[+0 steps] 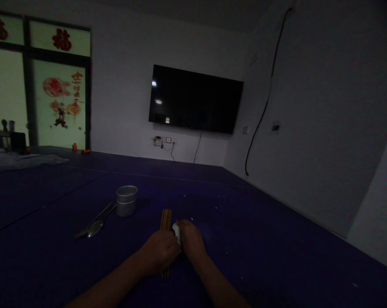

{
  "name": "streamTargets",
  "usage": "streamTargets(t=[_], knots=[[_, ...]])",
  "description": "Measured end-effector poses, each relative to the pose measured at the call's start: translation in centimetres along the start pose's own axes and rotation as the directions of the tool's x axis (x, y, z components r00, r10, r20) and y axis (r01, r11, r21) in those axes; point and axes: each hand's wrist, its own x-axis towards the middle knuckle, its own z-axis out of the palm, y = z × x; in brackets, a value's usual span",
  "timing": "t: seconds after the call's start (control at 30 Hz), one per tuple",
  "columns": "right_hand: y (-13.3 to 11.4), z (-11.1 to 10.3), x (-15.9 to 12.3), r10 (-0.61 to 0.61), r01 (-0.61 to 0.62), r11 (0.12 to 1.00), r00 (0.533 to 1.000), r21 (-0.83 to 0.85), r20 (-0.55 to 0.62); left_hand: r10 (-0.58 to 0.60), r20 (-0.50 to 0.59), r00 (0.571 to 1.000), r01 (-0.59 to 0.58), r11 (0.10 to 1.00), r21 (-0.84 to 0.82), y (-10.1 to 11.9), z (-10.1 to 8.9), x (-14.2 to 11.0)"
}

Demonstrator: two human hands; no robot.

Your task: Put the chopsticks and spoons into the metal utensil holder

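- The left hand [161, 252] lies across the sticks [166, 219], which rest side by side on the bench [260, 239]; this likely keeps the bundle together.
- The right hand [190, 239] pinches a white piece [177, 232] just beside the sticks, fingers narrow around it, perhaps to steady it against the left hand.
- Whether the left fingers grip or only press, I cannot tell; that hand hides the sticks' middle.
- Left of the sticks stands the cup [126, 203], upright, beside the handles of a spoon [96, 229] and another utensil [81, 232].
- Small white scraps [192, 218] dot the bench beyond the right hand.
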Motion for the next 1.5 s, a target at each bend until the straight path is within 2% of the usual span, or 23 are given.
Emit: streamTargets(t=[0.27,0.57,0.77,0.93,1.0,1.17,1.33,1.5], knots=[[0.3,0.4,-0.3,0.061,-0.046,0.987,0.994,0.154,-0.095,-0.202,0.144,0.969,0.211,0.976,-0.047,-0.4,0.4,-1.1],[-0.1,0.7,-0.7,0.058,-0.032,0.981,0.989,0.189,-0.136,-0.246,0.247,0.937,0.262,0.964,-0.036,-0.6,0.5,-0.9],[0.0,0.7,-0.7,0.076,-0.052,0.978,0.991,0.204,-0.111,-0.293,0.401,0.868,0.33,0.944,-0.024,-0.4,0.0,-0.3],[0.2,0.8,-0.5,0.086,-0.065,0.978,0.991,0.197,-0.1,-0.379,0.479,0.792,0.446,0.894,-0.03,-0.4,-0.2,-0.1],[0.4,0.9,-0.4,0.084,-0.067,0.978,0.993,0.196,-0.083,-0.405,0.49,0.772,0.489,0.871,-0.051,-0.5,-0.4,0.0],[0.6,1.0,-0.3,0.071,-0.055,0.978,0.995,0.203,-0.072,-0.469,0.445,0.763,0.547,0.835,-0.058,-0.5,-0.7,0.1],[0.5,1.0,-0.3,0.078,-0.06,0.979,0.993,0.197,-0.085,-0.55,0.446,0.706,0.608,0.794,0.015,-0.3,-0.8,0.1],[0.3,0.7,-0.4,0.068,-0.051,0.982,0.994,0.184,-0.087,-0.571,0.468,0.675,0.637,0.77,0.021,-0.3,-0.9,0.1]])
